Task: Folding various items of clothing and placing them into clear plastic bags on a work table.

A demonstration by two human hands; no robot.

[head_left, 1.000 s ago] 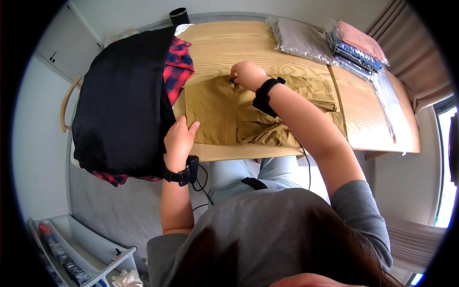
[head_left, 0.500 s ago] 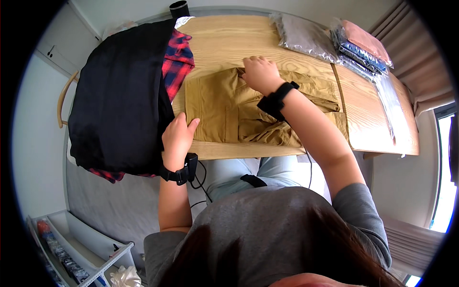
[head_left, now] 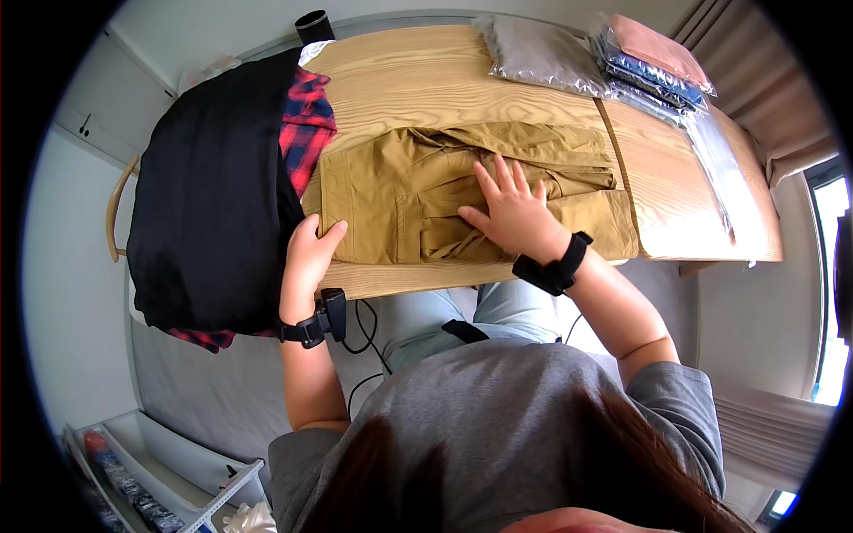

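Observation:
A folded khaki garment [head_left: 382, 200] lies on the wooden table in front of me, creased in its middle; its exact kind cannot be made out. My right hand [head_left: 518, 211] rests palm down on its creased part, open, fingers spread. At the garment's near left corner is my left hand [head_left: 311, 253], closed, its thumb over the edge and its other fingers partly hidden. Just left of that hand hangs a black cloth or garment [head_left: 213, 195], with a red and navy plaid garment [head_left: 306, 124] showing from under it.
Clear-bagged clothes sit at the far right: a grey-brown one [head_left: 546, 58] beside a stack topped by a pink one [head_left: 657, 49]. Flat clear bags [head_left: 711, 169] lie along the right side of the wooden table [head_left: 400, 67]. A black cup-like container [head_left: 313, 27] stands behind. White bins [head_left: 169, 462] are lower left.
My right hand has let go of the garment's far edge and come nearer, now flat on the cloth. The far side has been laid down straighter. My left hand stays at the corner.

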